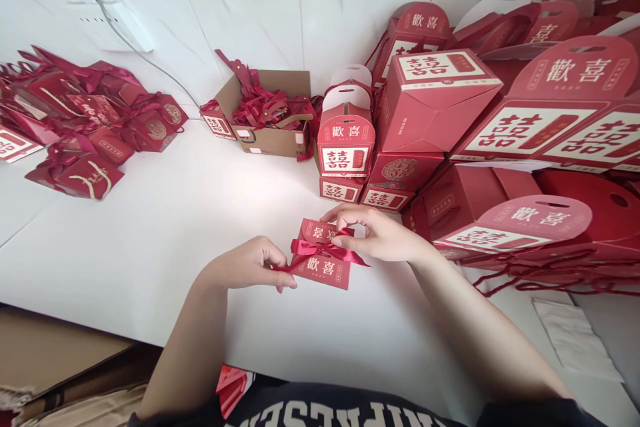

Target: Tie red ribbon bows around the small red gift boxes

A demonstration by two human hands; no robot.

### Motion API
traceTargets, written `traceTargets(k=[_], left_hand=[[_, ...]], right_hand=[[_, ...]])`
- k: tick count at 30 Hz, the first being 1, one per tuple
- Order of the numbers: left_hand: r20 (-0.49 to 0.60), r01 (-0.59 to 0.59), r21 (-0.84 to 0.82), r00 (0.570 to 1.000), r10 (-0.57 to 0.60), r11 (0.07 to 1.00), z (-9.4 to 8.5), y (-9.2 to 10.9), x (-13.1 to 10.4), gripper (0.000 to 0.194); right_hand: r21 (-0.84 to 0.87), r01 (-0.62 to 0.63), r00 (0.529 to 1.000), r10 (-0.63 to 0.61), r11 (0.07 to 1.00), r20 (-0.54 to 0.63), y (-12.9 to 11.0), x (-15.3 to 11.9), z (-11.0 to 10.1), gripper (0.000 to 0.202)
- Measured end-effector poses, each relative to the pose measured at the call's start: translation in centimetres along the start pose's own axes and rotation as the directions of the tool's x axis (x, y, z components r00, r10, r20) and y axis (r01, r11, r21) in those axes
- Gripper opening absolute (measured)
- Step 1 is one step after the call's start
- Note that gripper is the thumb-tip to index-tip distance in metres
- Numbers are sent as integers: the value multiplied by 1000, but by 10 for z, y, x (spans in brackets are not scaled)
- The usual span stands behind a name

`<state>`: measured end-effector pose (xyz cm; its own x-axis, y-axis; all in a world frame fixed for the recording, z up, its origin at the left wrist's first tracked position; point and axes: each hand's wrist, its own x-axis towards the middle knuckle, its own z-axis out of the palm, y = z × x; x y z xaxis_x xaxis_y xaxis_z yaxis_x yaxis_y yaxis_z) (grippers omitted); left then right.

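A small red gift box [320, 275] with gold-white characters sits on the white table in front of me, a shiny red ribbon bow [320, 250] across its top. At the box's left side, my left hand [257, 263] is closed, pinching a ribbon end between thumb and fingers. My right hand [367, 232] is at the upper right of the box, its fingers bent and pinching the right part of the bow. Part of the bow's right side is hidden by those fingers.
A cardboard box [273, 141] full of red ribbons stands by the wall. Large red gift boxes [440, 107] are stacked at the right. Small bowed boxes [75, 173] lie at the left. White tissues [575, 337] rest at the lower right. A cable hangs from a wall socket.
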<state>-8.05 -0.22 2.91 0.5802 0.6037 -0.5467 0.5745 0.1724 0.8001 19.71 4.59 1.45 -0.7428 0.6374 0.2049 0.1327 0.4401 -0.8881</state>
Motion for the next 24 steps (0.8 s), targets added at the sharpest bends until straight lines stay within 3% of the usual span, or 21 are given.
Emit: traceTargets(k=[2,4,6,8,10,12,14,17,21,24], left_hand=[[69,16,30,997,-18,999,-5,-4,-2,26],[54,-28,24,998,26,999,-10,-5,-6,27],[-108,-87,20,990,88,996,-15,-3,-8,29],[-320,-111,33,940,116,993,-18,4,-8,30],[-423,-109,75,897,130,991,-21,14,-6,31],[-412,-140,162,890,196,977,-23,25,-2,33],[-313,-200,281,905,287,939,-26,30,5,38],[-175,-354,340,886,429,871,-28,23,21,48],[-311,-572,118,755,577,811,-21,-4,47,59],[-363,-624,44,718,594,780,-12,-15,60,66]], right_hand=[[85,-33,999,34,996,-12,0,0,0,23],[138,-91,993,100,986,-62,-1,0,1,25],[137,-146,977,165,980,-137,-1,-1,1,25],[101,-175,961,193,979,-198,-1,-1,2,28],[52,-176,955,183,983,-235,-2,-3,3,27],[-10,-149,952,140,989,-273,-6,-4,3,24],[-81,-110,944,78,991,-319,-12,-7,0,19],[-129,-73,929,20,989,-371,-31,-11,-8,13],[20,25,931,-16,999,-365,-75,-28,-6,12],[180,157,974,-122,971,-190,-108,-58,31,26]])
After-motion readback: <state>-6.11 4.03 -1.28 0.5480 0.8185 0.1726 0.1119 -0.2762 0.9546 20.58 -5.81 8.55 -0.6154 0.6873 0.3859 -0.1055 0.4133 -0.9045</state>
